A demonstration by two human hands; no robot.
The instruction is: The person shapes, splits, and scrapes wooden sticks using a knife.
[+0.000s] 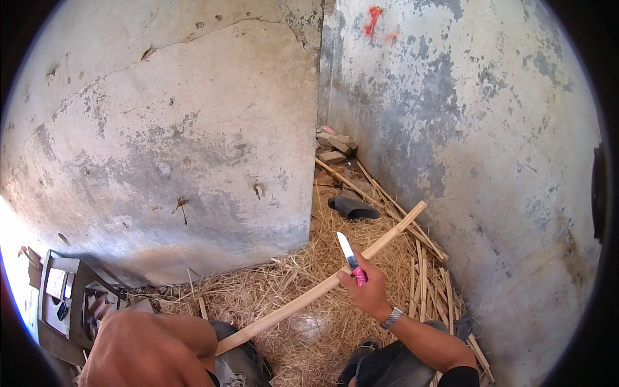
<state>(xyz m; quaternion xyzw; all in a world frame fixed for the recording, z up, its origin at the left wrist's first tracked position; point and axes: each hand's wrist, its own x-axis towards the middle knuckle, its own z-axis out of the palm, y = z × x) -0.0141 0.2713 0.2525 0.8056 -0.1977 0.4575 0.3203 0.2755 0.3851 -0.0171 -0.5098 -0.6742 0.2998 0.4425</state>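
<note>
A long pale wooden strip [296, 305] runs diagonally from my lap up to the right. My right hand [369, 287], with a metal watch on its wrist, is closed round the pink handle of a knife [347, 248]. The knife's blade points up and lies beside the strip, and the thumb is at the strip's edge. At the lower left my left arm is bent over my knee; its hand is hidden, near the strip's lower end.
Wood shavings [284, 264] cover the floor. More strips [422, 284] lie along the right wall [503, 161]. A dark curved object [353, 208] and bricks [334, 157] lie in the gap beyond. A wooden stool-like frame [64, 297] stands at left.
</note>
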